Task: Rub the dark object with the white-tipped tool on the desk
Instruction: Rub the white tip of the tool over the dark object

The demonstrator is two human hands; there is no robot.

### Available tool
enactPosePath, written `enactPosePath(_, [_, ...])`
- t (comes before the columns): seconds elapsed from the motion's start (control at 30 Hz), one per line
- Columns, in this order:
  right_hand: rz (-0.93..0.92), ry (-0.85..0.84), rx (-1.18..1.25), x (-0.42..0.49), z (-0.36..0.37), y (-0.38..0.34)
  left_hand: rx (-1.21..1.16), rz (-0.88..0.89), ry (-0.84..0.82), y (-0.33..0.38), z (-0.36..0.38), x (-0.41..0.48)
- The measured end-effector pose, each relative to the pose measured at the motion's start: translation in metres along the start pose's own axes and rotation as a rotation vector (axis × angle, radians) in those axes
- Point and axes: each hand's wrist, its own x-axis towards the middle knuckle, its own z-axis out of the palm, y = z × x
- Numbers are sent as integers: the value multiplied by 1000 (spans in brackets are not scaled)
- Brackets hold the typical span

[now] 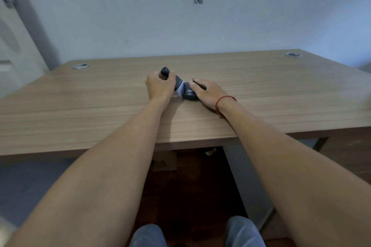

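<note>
A dark rounded object [188, 92] with white lettering lies on the wooden desk [100, 106] near its middle. My right hand [208, 91] rests over its right side, fingers laid across the top, holding it down. My left hand [159, 86] is wrapped around a dark tool [165, 71] whose black end sticks out past my knuckles. The tool's white tip [180, 91] touches the left side of the dark object. A red string circles my right wrist.
Two round metal cable grommets sit at the desk's back corners, left grommet [81, 66] and right grommet [293, 54]. A plain wall stands right behind the desk. My knees [196, 232] show below the front edge.
</note>
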Motion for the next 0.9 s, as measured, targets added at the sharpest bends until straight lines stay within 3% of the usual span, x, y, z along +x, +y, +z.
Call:
enactPosePath(0.07, [3, 8, 22, 0, -1, -1, -62, -66, 25, 0, -2, 1])
enactPosePath(0.27, [-5, -2, 82, -1, 0, -2, -38, -36, -4, 2, -2, -2])
enactPosePath(0.4, [9, 29, 95, 0, -1, -1, -125, -154, -24, 1, -6, -3])
enactPosePath(0.7, [18, 74, 51, -3, 1, -4, -146, -150, -79, 5, -8, -9])
enactPosePath(0.8, [18, 71, 39, -3, 1, -5, -41, -42, -36, 4, -7, -10])
enactPosePath(0.9, [23, 76, 50, -2, 2, -4, -61, -71, -105, 5, -7, -11])
